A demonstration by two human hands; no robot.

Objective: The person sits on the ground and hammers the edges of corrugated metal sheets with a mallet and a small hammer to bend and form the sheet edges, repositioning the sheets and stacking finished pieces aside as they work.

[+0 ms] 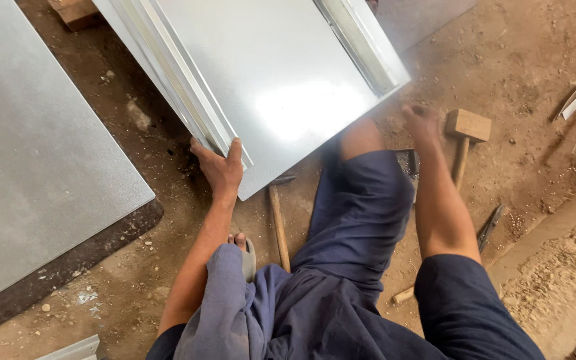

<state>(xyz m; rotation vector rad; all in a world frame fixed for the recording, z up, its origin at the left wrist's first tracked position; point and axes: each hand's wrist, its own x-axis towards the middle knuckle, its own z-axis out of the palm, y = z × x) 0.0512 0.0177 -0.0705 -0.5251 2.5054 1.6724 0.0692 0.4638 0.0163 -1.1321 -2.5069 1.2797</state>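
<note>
Flat grey sheet (pixel 35 167) fills left of frame, cut off at top and left edges. Folded metal panel (pixel 268 73) top centre, far end out of frame, near corner resting over your knee. Bare dirt floor (pixel 535 73) open at upper right. Your left hand (pixel 220 167) centre-left, thumb over panel's folded edge, fingers curled under, gripping it. Your right hand (pixel 421 120) blurred, just beside wooden mallet (pixel 465 137); can't tell fingers' state. Second wooden handle (pixel 278 227) partly hidden under panel and your leg.
</note>
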